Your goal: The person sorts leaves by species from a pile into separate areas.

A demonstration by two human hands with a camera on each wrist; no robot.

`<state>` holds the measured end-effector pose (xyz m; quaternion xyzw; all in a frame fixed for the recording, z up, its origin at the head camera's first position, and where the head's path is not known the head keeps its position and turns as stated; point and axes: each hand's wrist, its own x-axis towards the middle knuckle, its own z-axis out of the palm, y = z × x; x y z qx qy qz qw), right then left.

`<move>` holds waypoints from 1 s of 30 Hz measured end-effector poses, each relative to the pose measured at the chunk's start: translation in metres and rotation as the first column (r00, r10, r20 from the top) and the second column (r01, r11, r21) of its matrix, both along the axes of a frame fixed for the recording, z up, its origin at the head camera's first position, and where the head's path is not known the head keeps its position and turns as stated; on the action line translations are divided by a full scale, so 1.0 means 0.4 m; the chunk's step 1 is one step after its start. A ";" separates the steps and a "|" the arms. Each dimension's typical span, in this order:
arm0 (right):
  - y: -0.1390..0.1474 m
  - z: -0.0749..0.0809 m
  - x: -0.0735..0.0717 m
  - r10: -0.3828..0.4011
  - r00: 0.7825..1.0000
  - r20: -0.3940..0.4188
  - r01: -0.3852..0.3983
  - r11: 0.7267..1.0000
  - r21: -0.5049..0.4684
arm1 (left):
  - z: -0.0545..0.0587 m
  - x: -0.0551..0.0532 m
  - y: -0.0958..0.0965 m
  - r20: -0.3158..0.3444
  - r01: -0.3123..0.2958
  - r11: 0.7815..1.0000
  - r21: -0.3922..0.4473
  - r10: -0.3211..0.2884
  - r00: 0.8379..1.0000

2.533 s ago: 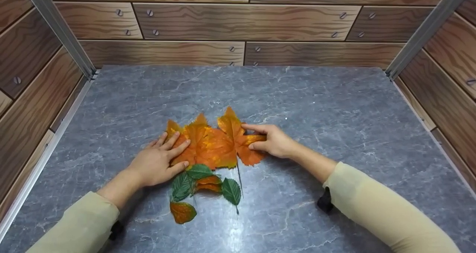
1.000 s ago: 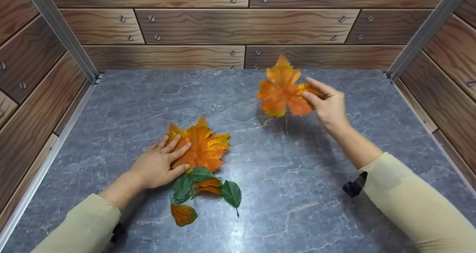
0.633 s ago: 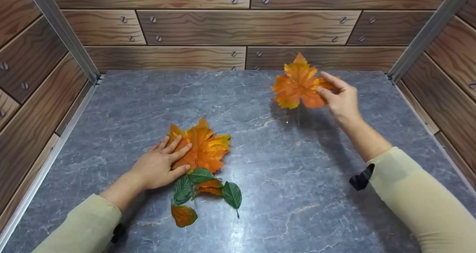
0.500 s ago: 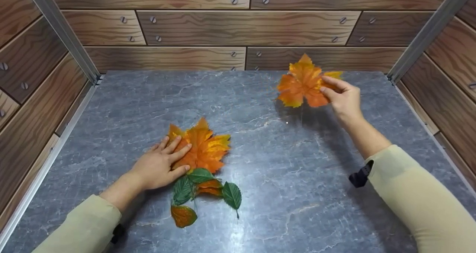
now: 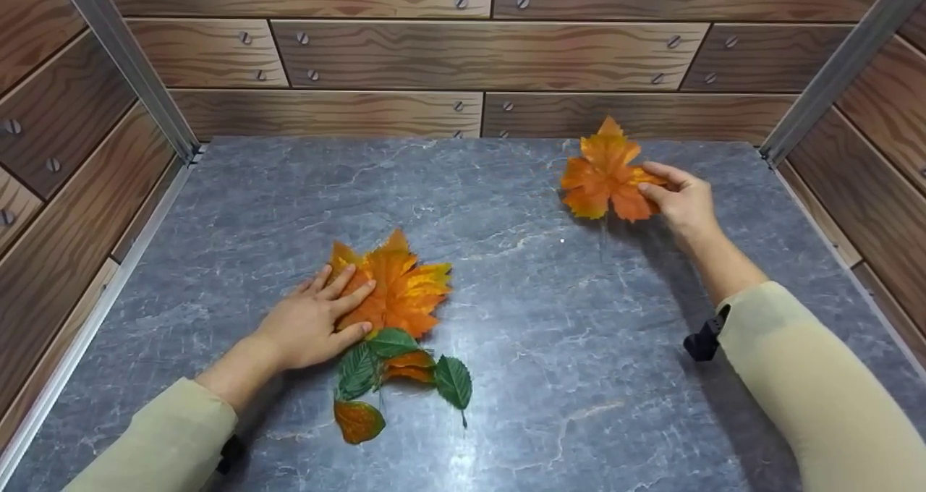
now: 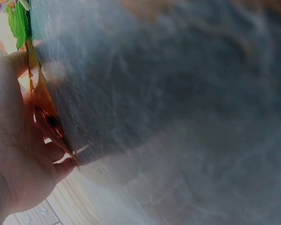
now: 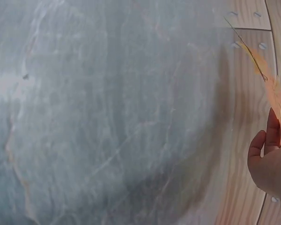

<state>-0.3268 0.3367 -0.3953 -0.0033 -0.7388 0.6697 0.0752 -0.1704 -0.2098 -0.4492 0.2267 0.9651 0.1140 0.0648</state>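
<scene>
My right hand (image 5: 687, 202) pinches one lobe of an orange maple leaf (image 5: 604, 174) between thumb and fingers, near the table's far right part. In the right wrist view that leaf (image 7: 274, 91) appears edge-on with its thin stem, and a shadow falls on the table below. With fingers spread, my left hand (image 5: 307, 325) rests on the left side of another orange maple leaf (image 5: 398, 289), which lies on the table. Whether more leaves lie under it I cannot tell. In the left wrist view the left hand (image 6: 18, 131) lies along the leaf's edge.
Below the lying maple leaf are green leaves (image 5: 453, 382), a partly covered orange leaf (image 5: 409, 366) and a small orange-green leaf (image 5: 359, 421). The grey marbled table (image 5: 550, 347) is enclosed by wood-patterned walls (image 5: 376, 54) and metal corner posts (image 5: 832, 76).
My right hand has lifted one maple leaf from beside the other and carried it to the far right; lately it has come slightly lower. The left hand has stayed in place.
</scene>
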 end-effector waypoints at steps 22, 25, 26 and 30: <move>0.009 -0.103 -0.074 0.071 0.987 0.143 -0.118 0.927 0.357 | 0.001 0.001 0.000 0.009 0.002 1.000 0.003 -0.002 1.000; 0.008 -0.107 -0.079 0.080 0.984 0.160 -0.132 0.930 0.343 | 0.001 0.001 -0.001 0.004 0.007 1.000 0.008 -0.007 1.000; 0.006 -0.108 -0.081 0.084 0.983 0.163 -0.136 0.931 0.340 | 0.001 0.000 -0.001 0.003 0.008 1.000 0.008 -0.008 1.000; 0.000 -0.107 -0.082 0.092 0.982 0.167 -0.146 0.924 0.353 | -0.001 -0.001 -0.002 0.003 0.008 1.000 0.009 -0.008 1.000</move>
